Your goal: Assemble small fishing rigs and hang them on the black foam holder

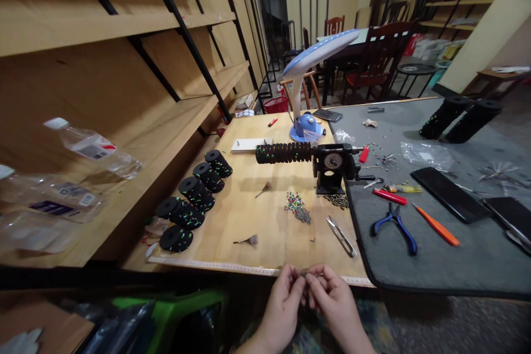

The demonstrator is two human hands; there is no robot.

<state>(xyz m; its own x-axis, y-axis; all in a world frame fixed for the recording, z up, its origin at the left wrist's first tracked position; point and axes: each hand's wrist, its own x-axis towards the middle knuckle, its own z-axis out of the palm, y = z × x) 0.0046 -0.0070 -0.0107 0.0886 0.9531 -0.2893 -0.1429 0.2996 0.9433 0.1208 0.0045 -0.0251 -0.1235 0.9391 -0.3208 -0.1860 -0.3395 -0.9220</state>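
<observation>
From where I stand, both hands are drawn together just off the near edge of the worktop [232, 227]. The left hand [286, 296] and the right hand [327, 294] each have thumb and forefinger pinched closed, tips meeting around a small dark piece [304, 274]; it's too small for me to say what it is. The other fingers are curled in, so I can't tell whether they hold anything.

Just beyond the fingers, on the wood, lies a heap of multicoloured beads [294, 202] touching a patch of small grey pieces [304, 215]. Thread snips [341, 237] lie to the right of that, and two little feathery tufts [250, 240] [265, 187] sit apart on the left. Farther back stands a black hand-cranked winder [329, 168], a ridged black foam roll [282, 152] on its shaft, near a blue-and-white desk lamp [305, 126].

Five more black foam rolls [176, 238], flecked with bright colours, line the left side. On the grey mat [431, 271] to the right I see blue-handled pliers [395, 227], an orange tool [436, 225] and a red one [390, 197], with two dark phones [451, 193] [510, 218] beyond.
</observation>
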